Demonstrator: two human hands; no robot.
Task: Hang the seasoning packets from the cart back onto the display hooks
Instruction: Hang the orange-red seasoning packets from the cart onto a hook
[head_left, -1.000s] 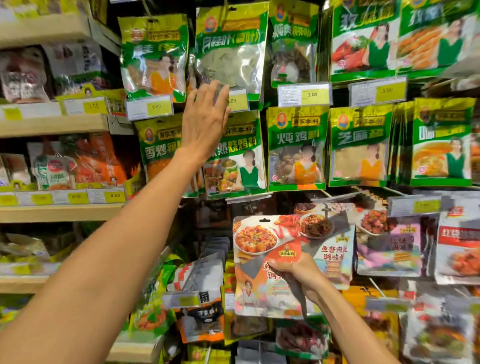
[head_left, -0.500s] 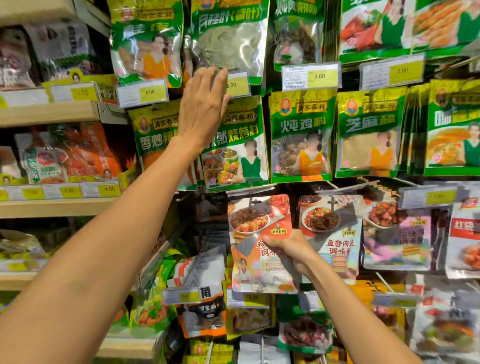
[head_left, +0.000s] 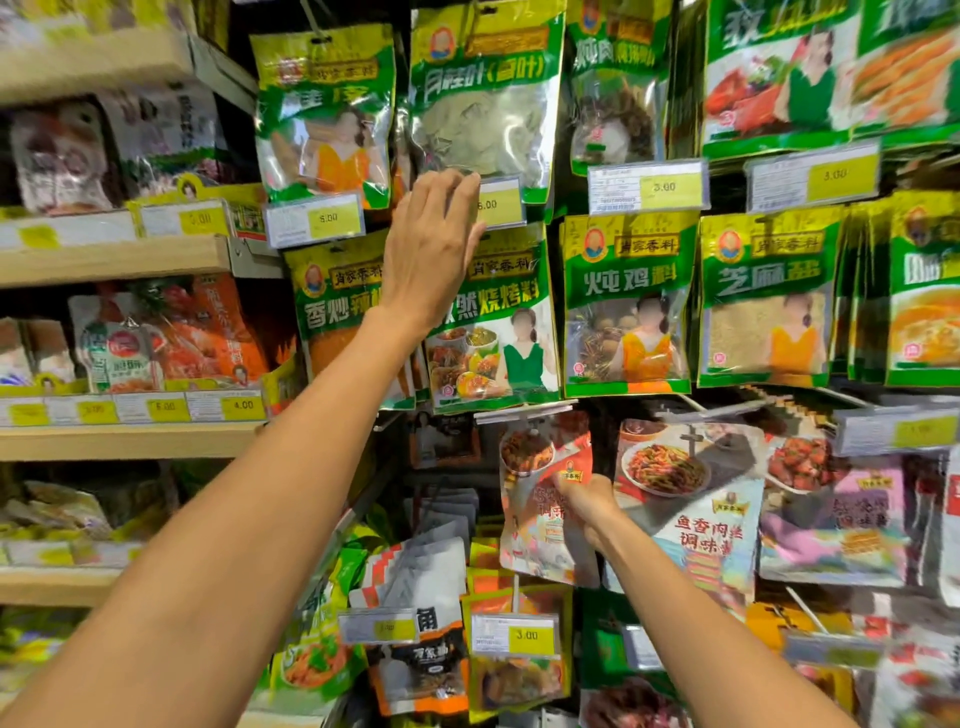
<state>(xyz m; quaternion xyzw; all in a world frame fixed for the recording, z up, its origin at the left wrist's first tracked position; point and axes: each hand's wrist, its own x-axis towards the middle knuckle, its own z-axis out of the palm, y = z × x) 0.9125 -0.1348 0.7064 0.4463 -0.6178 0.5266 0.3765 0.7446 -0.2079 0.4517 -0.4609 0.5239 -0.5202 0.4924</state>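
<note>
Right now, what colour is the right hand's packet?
Mostly red-orange packet, food photo on top, in right hand; head view.

We see green-and-yellow plastic seasoning packets (head_left: 627, 301) lettered in white, a red-and-orange plastic packet (head_left: 527, 540) printed with food pictures, yellow price tags (head_left: 665, 187), pale wooden shelves (head_left: 114, 260).

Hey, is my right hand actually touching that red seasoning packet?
Touching. The head view shows the right hand pinching the red seasoning packet near its middle, thumb on its front.
</note>
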